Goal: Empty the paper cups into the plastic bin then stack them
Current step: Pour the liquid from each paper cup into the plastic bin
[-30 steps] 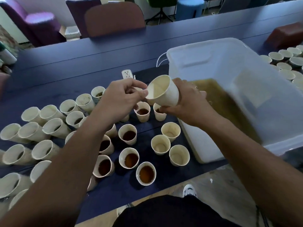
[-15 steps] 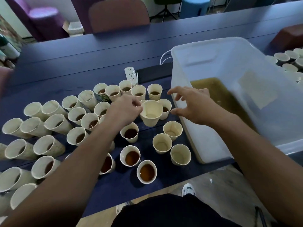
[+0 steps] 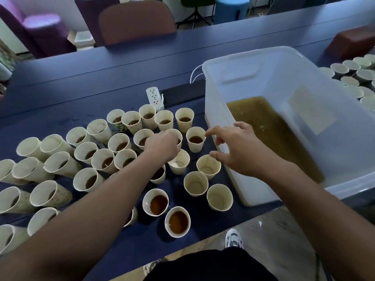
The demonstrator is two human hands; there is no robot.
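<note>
Many paper cups stand on the dark blue table (image 3: 101, 78). Several hold brown liquid, such as one full cup (image 3: 195, 139) beside the bin. Three empty cups (image 3: 208, 166) stand close to the bin's near wall. My left hand (image 3: 162, 147) is curled over the rim of another empty cup (image 3: 179, 163) that stands on the table. My right hand (image 3: 233, 148) hovers with its fingers spread and holds nothing; its fingertips are close to the full cup. The white plastic bin (image 3: 243, 57) on the right holds brown liquid (image 3: 274, 134).
A white power strip (image 3: 154, 96) lies behind the cups. More cups (image 3: 349, 78) stand to the right of the bin. Several cups on the left lean over. Chairs (image 3: 138, 21) stand beyond the table. My shoe (image 3: 233, 238) shows on the floor below the table edge.
My right hand passed the emptied cup to my left hand and let go. My left hand lowered that cup onto the table among the others. The right hand opened and moved toward the full cups.
</note>
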